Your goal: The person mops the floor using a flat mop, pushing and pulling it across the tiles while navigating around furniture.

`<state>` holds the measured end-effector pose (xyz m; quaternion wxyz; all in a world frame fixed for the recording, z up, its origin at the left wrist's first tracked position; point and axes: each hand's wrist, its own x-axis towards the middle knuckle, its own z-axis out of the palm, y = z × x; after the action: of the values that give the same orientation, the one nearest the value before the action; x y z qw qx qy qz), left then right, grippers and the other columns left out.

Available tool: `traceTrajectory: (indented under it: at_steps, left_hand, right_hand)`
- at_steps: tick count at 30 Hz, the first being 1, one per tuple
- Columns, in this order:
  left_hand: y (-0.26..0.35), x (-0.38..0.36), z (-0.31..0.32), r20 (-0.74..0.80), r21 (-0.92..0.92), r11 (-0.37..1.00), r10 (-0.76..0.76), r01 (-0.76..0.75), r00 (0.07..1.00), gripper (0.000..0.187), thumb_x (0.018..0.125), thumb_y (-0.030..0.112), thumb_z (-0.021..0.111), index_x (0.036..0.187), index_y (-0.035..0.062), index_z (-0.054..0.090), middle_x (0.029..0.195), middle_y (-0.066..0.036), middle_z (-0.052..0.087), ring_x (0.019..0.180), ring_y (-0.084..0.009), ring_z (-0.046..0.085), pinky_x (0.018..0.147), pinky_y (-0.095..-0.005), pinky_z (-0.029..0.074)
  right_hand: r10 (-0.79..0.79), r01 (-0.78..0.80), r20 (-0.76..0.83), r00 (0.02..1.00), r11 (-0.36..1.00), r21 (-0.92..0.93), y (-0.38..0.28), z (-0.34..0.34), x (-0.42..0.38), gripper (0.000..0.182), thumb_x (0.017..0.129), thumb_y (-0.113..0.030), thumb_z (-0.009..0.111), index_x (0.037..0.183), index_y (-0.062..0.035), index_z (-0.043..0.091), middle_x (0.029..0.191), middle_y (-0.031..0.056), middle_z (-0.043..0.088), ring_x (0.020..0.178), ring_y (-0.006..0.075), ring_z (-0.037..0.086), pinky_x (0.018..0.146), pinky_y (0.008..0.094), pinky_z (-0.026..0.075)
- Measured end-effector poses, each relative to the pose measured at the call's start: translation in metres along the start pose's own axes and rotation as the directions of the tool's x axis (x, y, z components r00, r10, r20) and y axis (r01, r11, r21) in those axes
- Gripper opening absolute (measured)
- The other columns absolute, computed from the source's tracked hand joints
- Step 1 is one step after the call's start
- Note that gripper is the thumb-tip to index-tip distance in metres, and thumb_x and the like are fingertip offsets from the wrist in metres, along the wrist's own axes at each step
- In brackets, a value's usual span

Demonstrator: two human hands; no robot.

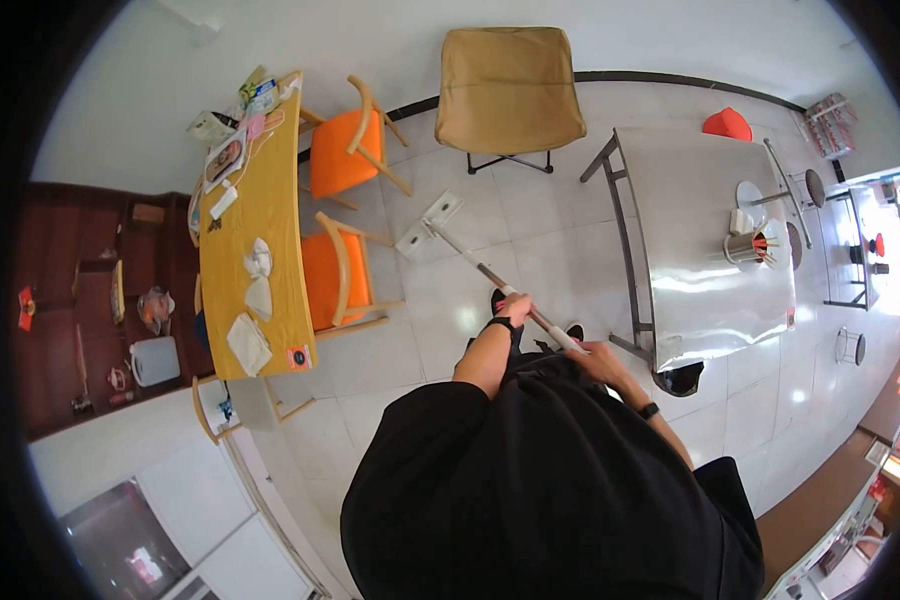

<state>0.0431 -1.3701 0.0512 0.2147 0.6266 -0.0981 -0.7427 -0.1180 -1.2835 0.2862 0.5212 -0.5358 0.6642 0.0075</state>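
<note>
1. Head view looks straight down on me: both my hands are closed around the mop handle (490,272), the left hand (516,308) lower on the shaft and the right hand (592,355) clamped near its top end.
2. That shaft slants away from me to the far left, and the flat mop head (428,225) lies on the floor between the near orange chair and the tan chair.
3. For containers, I see a metal holder (747,246) on the steel table at right with sticks standing in it; what they are is too small to tell. A pale jug (155,360) sits on the dark shelving at far left, contents hidden.
4. Counting: two orange chairs (342,152) with wooden frames sit along the yellow table's right edge, one far, one near. One tan folding chair (507,88) stands at the far wall. One orange cap-like thing (727,124) rests at the far corner of the steel table.
5. Two tables: the long yellow table (270,210) at left, carrying white cloths or papers and small clutter at its far end, and the steel table (692,200) at right, shiny and reflecting light.
6. Floor (530,215) is pale, glossy tile; the walls are white with a dark baseboard along the far side.
</note>
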Motion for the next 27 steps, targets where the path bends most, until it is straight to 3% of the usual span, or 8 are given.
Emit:
traceTrajectory:
  at_steps: [2,3,5,9,11,18,20,27]
  left_hand:
    - [0.002,0.039,-0.039,-0.009,0.041,0.998,0.04,-0.04,0.999,0.017,0.079,0.013,0.046,0.088,-0.0011,0.048,0.076,-0.013,0.054,0.068,-0.022,0.055,0.06,-0.0349,0.047]
    - [0.013,0.031,-0.049,0.004,-0.071,0.997,0.039,-0.039,0.999,0.016,0.079,0.013,0.046,0.087,-0.0011,0.048,0.075,-0.013,0.054,0.068,-0.0218,0.055,0.06,-0.0346,0.047]
    - [0.041,0.014,-0.066,0.051,-0.179,0.982,0.065,-0.055,0.997,0.015,0.079,0.013,0.047,0.083,-0.0008,0.049,0.075,-0.013,0.055,0.069,-0.0219,0.055,0.06,-0.0346,0.047]
    - [0.068,0.001,-0.072,0.165,-0.187,0.98,0.097,-0.066,0.981,0.016,0.078,0.012,0.048,0.085,-0.002,0.048,0.077,-0.013,0.055,0.071,-0.0235,0.055,0.061,-0.0356,0.047]
    - [0.066,0.01,-0.071,0.133,-0.186,0.98,0.092,-0.066,0.987,0.016,0.079,0.012,0.047,0.086,-0.0023,0.047,0.077,-0.014,0.055,0.072,-0.0239,0.055,0.061,-0.0361,0.047]
    - [0.075,0.013,-0.061,0.117,-0.327,0.945,0.035,0.005,0.992,0.023,0.081,0.01,0.048,0.095,-0.0068,0.041,0.078,-0.015,0.051,0.071,-0.0256,0.055,0.063,-0.0352,0.048]
    - [0.072,0.01,-0.062,0.134,-0.242,0.97,0.023,0.01,0.991,0.022,0.081,0.009,0.048,0.095,-0.0072,0.041,0.078,-0.015,0.051,0.069,-0.0255,0.055,0.063,-0.0352,0.049]
    - [0.066,0.004,-0.049,0.026,-0.331,0.941,0.089,-0.075,0.996,0.022,0.079,0.008,0.048,0.092,-0.0085,0.043,0.077,-0.014,0.052,0.067,-0.0245,0.056,0.062,-0.0344,0.049]
  right_hand:
    - [0.056,-0.059,0.053,0.997,0.996,0.066,-0.019,0.02,0.03,0.042,0.076,-0.037,0.051,0.079,0.0044,0.057,0.067,0.0215,0.056,0.064,0.0318,0.057,0.059,0.038,0.044]
    - [0.062,-0.065,0.045,0.997,0.996,0.069,-0.029,0.026,0.037,0.042,0.076,-0.037,0.051,0.079,0.0044,0.057,0.067,0.0215,0.056,0.064,0.0318,0.057,0.059,0.038,0.044]
    - [-0.132,0.123,-0.091,0.987,0.987,-0.1,-0.049,0.032,0.05,0.044,0.075,-0.038,0.051,0.08,0.0057,0.056,0.07,0.022,0.057,0.068,0.032,0.058,0.062,0.0374,0.045]
    - [-0.093,0.082,-0.068,0.993,0.985,-0.149,-0.072,0.019,0.061,0.044,0.075,-0.037,0.052,0.08,0.0065,0.056,0.07,0.0211,0.058,0.067,0.0312,0.059,0.062,0.0376,0.045]
    - [0.072,-0.073,0.049,0.996,0.996,0.04,-0.073,0.011,0.065,0.043,0.075,-0.037,0.052,0.08,0.006,0.056,0.07,0.0191,0.059,0.061,0.0265,0.06,0.059,0.0357,0.046]
    - [0.174,-0.228,0.256,0.951,0.953,0.198,-0.095,-0.015,0.073,0.037,0.078,-0.036,0.052,0.081,0.0016,0.053,0.059,0.0075,0.055,0.045,0.0141,0.053,0.038,0.0251,0.041]
    - [0.228,-0.411,0.492,0.84,0.859,0.304,-0.095,-0.015,0.083,0.038,0.078,-0.039,0.051,0.077,-0.0013,0.05,0.058,0.0061,0.052,0.044,0.0132,0.051,0.035,0.0248,0.039]
    - [0.258,-0.284,0.456,0.852,0.959,-0.013,-0.093,-0.016,0.086,0.039,0.078,-0.039,0.052,0.067,-0.0021,0.046,0.051,0.0018,0.044,0.038,0.0111,0.043,0.032,0.0243,0.034]
